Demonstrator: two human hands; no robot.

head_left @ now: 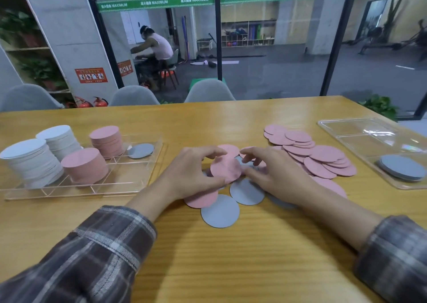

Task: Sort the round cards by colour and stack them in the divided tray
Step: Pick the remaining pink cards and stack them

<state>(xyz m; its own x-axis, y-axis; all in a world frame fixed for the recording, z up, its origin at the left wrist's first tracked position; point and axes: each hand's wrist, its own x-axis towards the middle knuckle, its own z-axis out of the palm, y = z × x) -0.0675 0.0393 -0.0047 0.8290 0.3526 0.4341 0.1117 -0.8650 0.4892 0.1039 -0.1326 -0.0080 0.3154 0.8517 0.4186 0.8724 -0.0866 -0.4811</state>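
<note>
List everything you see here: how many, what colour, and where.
white stacks: two, white, left tray
pink stacks: two, pink, left tray
grey cards: a few, grey, left tray's back right compartment
left tray: one, clear, table left
right tray: one, clear, table right
grey stack: one, grey, right tray
loose cards: many, pink and grey, table centre
table: one, wooden
chairs: three, grey, behind table
left hand: one, holds a pink card
right hand: one, fingers bent over loose cards

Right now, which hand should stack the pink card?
Probably left: the left hand holds the pink card, and the pink stacks stand in the tray on that side.
</note>
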